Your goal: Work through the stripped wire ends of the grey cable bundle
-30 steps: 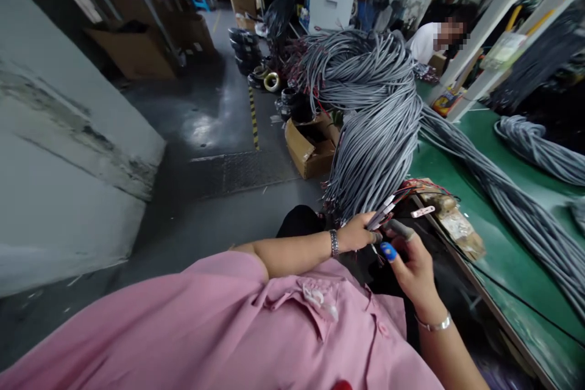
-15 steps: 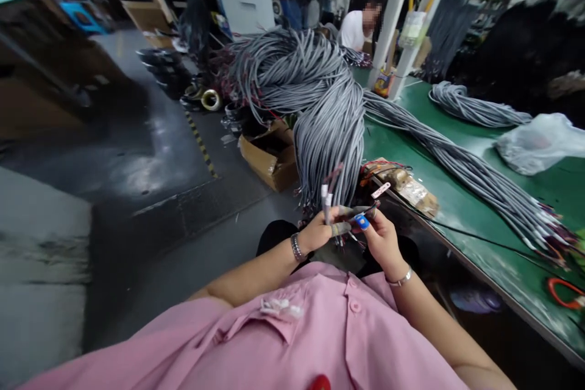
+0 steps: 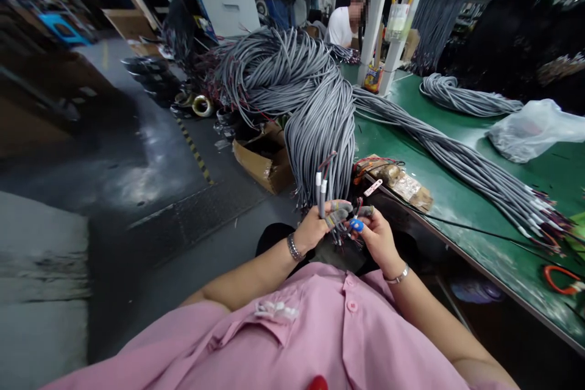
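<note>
My left hand (image 3: pixel 317 225), with grey finger covers, is closed around a couple of grey cables (image 3: pixel 322 195). Their white-sleeved ends and thin red and dark wires stick up above the fingers. Close beside it, my right hand (image 3: pixel 377 237) pinches thin wires (image 3: pixel 356 212) between its fingers and a thumb wrapped in blue. Fingers partly hide where these wires run. Just beyond both hands hangs a thick bundle of grey cables (image 3: pixel 322 128), draped over the table's left edge with loose wire ends at its bottom.
On the green table (image 3: pixel 461 219) lie a long cable bundle (image 3: pixel 439 140), a coiled bundle (image 3: pixel 466 96), a plastic bag (image 3: pixel 530 131) and orange-handled tool (image 3: pixel 560 280). A wooden block (image 3: pixel 402 186) sits at the near edge. A cardboard box (image 3: pixel 260 164) stands on the floor. A person (image 3: pixel 340 25) sits farther back.
My hands have come closer together, and the wires in the right fingers now point more upward. The left hand keeps its hold on the grey cables. The view has shifted slightly right.
</note>
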`<state>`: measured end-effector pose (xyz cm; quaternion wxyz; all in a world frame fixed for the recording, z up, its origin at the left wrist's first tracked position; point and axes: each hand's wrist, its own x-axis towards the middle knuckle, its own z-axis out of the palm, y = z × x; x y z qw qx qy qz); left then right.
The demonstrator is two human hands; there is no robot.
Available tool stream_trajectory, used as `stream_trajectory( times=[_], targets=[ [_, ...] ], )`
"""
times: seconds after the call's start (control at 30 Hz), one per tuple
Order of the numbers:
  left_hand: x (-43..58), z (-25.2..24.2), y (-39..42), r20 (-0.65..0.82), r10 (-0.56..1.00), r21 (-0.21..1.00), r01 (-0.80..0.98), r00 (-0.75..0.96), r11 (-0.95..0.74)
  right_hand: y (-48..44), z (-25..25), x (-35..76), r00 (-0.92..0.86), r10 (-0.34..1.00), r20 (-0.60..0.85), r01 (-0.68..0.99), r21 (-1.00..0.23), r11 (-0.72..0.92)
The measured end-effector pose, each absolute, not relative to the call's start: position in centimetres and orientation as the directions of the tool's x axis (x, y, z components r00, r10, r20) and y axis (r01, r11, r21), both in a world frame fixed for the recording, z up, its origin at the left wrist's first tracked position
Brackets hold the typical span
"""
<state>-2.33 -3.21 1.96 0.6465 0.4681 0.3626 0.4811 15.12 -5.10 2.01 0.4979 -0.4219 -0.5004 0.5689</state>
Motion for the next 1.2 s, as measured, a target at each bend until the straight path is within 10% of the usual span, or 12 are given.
stream_trajectory(
  times=[0.53, 1.2],
  targets=[
    [-2.1, 0.6, -4.0, 0.061, 0.91, 0.991, 0.08, 0.41, -0.103, -6.1, 1.8, 16.6, -0.202, 0.972, 0.116, -0.08, -0.992, 0.101],
    [-0.4, 2.4, -2.8, -0.171, 0.898, 0.981, -0.018, 0.405, 0.195, -3.0, 2.4, 15.9, -0.163, 0.981, -0.103, -0.169, -0.977, -0.13]
  ],
)
